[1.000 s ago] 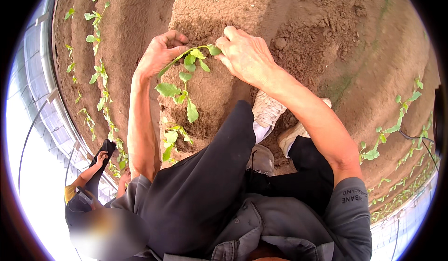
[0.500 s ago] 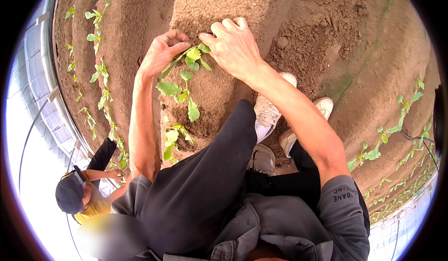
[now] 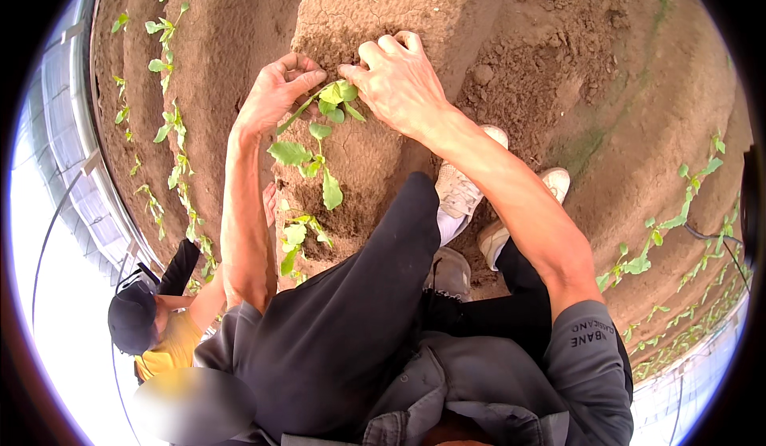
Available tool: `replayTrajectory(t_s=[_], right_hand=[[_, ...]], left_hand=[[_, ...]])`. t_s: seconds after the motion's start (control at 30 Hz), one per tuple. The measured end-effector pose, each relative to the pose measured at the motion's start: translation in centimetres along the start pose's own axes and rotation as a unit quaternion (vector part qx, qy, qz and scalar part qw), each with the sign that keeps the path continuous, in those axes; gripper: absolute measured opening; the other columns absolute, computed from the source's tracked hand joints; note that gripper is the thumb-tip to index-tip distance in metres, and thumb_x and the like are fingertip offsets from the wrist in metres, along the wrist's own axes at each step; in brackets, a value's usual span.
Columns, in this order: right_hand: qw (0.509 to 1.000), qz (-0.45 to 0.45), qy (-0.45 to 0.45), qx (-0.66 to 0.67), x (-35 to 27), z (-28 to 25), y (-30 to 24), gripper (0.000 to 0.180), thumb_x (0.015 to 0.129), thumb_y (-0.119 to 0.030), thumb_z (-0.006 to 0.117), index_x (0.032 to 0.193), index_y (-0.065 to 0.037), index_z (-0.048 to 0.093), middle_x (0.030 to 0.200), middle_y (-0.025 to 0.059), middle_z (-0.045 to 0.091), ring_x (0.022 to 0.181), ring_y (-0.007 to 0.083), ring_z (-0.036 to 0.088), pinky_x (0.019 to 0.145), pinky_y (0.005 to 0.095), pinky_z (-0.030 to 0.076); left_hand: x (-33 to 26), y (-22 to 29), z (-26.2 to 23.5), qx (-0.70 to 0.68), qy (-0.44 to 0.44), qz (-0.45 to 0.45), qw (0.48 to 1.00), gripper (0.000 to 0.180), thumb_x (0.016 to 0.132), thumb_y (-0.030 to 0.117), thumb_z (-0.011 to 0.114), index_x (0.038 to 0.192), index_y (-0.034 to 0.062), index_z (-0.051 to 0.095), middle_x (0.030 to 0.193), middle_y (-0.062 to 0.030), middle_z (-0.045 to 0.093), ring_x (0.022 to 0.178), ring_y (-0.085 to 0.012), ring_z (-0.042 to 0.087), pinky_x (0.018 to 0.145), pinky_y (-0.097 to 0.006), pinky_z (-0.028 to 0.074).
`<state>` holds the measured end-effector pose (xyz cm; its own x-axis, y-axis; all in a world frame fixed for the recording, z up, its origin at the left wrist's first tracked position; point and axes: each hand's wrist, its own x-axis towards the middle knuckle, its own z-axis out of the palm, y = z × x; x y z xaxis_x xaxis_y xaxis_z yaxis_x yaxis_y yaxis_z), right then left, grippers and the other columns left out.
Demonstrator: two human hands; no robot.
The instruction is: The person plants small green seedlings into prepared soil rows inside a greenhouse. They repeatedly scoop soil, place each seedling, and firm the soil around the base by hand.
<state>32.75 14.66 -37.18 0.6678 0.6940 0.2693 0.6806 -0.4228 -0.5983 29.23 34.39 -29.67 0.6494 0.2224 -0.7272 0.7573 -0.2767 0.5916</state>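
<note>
A leafy green seedling (image 3: 329, 95) stands on the brown soil bed between my two hands. My left hand (image 3: 275, 99) is at its left, thumb and forefinger closed in a pinch beside the upper leaves. From the right, my right hand (image 3: 399, 83) reaches in with curled fingers, its thumb tip against the seedling's top. Leaves and knuckles hide what either pinch holds, if anything. Just nearer to me grows a second seedling (image 3: 311, 159) with broad leaves, and below it another seedling (image 3: 297, 234).
Another person (image 3: 155, 318) in a dark cap and yellow top crouches at lower left. That person's hand (image 3: 270, 203) shows beside my left forearm. My shoes (image 3: 463, 191) rest in the furrow right of the bed. Rows of seedlings (image 3: 179, 159) run along both sides.
The other person's head has shifted slightly right, and a hand now shows on the bed beside my left forearm. My own hands have barely moved; the seedling's leaves have shifted slightly.
</note>
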Motion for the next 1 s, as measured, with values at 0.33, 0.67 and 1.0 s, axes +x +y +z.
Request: replayTrajectory(t_s=[0.33,0.67,1.0], right_hand=[[0.995,0.07,0.068,0.0,-1.9,-4.8,2.0,0.035,0.079,-0.01,0.065,0.113,-0.011,0.068,0.095,0.0089,0.057,0.099,0.0261,0.055,0.093,0.045,0.039],[0.942,0.298,0.014,-0.152,-7.7,-12.4,17.5,0.072,0.089,-0.041,0.065,0.145,-0.004,0.04,0.154,0.0225,0.027,0.144,0.0378,0.024,0.115,0.0515,0.026],[0.904,0.395,-0.071,-0.15,-4.1,-13.7,27.5,0.108,0.07,-0.068,0.073,0.152,-0.014,0.027,0.155,0.0126,0.028,0.144,0.0334,0.023,0.112,0.055,0.031]], left_hand=[[3.1,0.0,-0.3,0.174,-0.026,0.026,0.984,0.031,0.089,0.029,0.072,0.082,0.0025,0.059,0.065,-0.0023,0.062,0.056,-0.0093,0.057,0.05,-0.027,0.044],[0.5,5.7,-0.7,0.169,0.184,0.103,0.963,0.036,0.093,0.039,0.065,0.082,0.0062,0.057,0.061,0.002,0.049,0.053,-0.0062,0.045,0.049,-0.023,0.035],[-2.1,9.9,3.8,0.079,0.139,0.157,0.975,0.023,0.095,0.03,0.065,0.09,0.0078,0.063,0.067,0.0046,0.053,0.055,-0.0024,0.045,0.049,-0.019,0.034]])
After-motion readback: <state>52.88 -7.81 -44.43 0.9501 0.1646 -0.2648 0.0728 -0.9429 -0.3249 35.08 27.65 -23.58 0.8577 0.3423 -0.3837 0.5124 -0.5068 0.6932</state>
